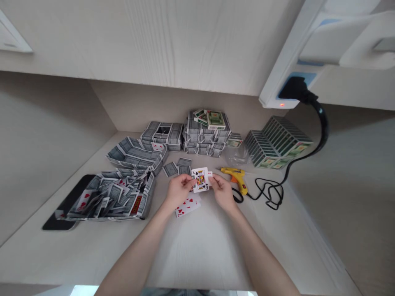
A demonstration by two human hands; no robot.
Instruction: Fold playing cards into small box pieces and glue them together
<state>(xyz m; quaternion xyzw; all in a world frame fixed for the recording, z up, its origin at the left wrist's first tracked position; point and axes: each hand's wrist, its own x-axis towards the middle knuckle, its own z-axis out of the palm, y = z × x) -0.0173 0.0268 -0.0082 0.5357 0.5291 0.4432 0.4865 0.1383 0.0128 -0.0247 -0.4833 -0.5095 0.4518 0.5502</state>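
Between my two hands, above the table, are a few playing cards, face up. A king of clubs (200, 179) lies in front, pinched at its left edge by my left hand (180, 190). Behind it an ace with a red mark (210, 174) sticks out to the right, and my right hand (222, 190) pinches that side. Red-suited cards (187, 206) lie fanned on the table beneath my left hand. Several face-down cards (178, 166) rest just beyond it. A yellow glue gun (236, 177) lies close to my right hand, its nozzle toward the cards.
Left are a card-built box full of loose cards (115, 197), another card tray (135, 155) and a black flat object (58, 224). Card-built cases (205, 137) stand at the back. Stacked card packs (274, 144) and a black cord (268, 191) are right, below a power strip (277, 88).
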